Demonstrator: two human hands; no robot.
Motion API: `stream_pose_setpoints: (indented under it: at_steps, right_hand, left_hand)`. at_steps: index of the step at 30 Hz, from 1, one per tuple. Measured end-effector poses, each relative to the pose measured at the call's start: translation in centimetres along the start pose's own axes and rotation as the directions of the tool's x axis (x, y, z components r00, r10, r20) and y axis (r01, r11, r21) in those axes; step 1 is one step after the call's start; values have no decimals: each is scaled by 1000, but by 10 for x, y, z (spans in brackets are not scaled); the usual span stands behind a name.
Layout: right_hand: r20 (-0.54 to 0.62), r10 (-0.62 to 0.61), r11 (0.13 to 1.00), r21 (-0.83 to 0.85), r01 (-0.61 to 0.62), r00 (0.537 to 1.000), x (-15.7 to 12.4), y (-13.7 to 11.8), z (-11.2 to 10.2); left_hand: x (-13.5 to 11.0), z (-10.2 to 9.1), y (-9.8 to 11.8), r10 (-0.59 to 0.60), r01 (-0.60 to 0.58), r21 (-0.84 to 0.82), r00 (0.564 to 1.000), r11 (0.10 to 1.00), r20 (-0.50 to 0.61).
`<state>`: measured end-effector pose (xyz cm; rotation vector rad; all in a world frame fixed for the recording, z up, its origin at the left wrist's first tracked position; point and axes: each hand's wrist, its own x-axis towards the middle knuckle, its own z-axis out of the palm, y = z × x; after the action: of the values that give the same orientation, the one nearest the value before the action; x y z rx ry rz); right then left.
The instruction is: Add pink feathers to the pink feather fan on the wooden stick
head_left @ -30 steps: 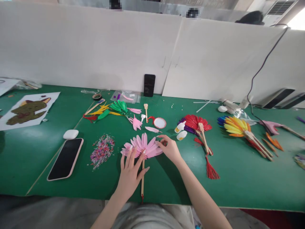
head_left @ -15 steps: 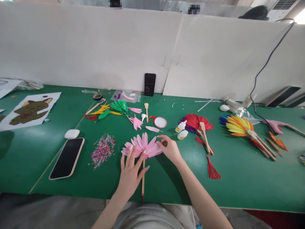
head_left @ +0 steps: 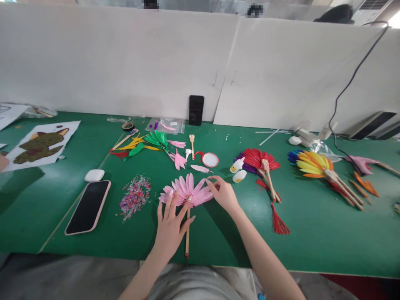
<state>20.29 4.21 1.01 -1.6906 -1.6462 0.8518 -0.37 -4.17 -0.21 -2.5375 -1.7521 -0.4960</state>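
Observation:
A pink feather fan [head_left: 189, 183] with a thin wooden handle lies on the green table in front of me. My left hand [head_left: 170, 216] rests on the fan's lower left part with its fingers spread flat, hiding some feather bases. At the fan's right edge, my right hand [head_left: 225, 193] has thumb and index finger bent together around the tip of a pink feather [head_left: 206, 192]. Just beyond the fan lies a loose pink feather [head_left: 200, 168]. Two small white glue bottles [head_left: 238, 171] are close to my right hand.
Colourful sequins [head_left: 136, 198] are heaped on the left beside a phone [head_left: 88, 207] and a white case [head_left: 94, 175]. To the right lie a red feather fan [head_left: 259, 160] and a yellow one [head_left: 309, 163]. A round white lid [head_left: 210, 160] sits behind.
Part of another person's hand has come in at the far left edge, by the picture on paper. My right fingers have shifted very slightly; my left hand stays on the fan.

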Motion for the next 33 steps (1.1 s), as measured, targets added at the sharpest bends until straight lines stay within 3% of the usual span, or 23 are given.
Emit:
stream_pose_setpoints:
  at_steps: [11,23,33]
  right_hand:
    - [131,8,995,96,-21,991,13,1,4]
    - [92,5,988,154,-19,996,21,-2,12]
    - [65,-87,980,187,74,994,16,-1,13]
  left_hand:
    - [2,-2,0,9,-9,19,1000,1000,6]
    - [0,-1,-2,25,-25,37,1000,999,-4]
    - [3,-4,0,16,-15,31,999,999,-31]
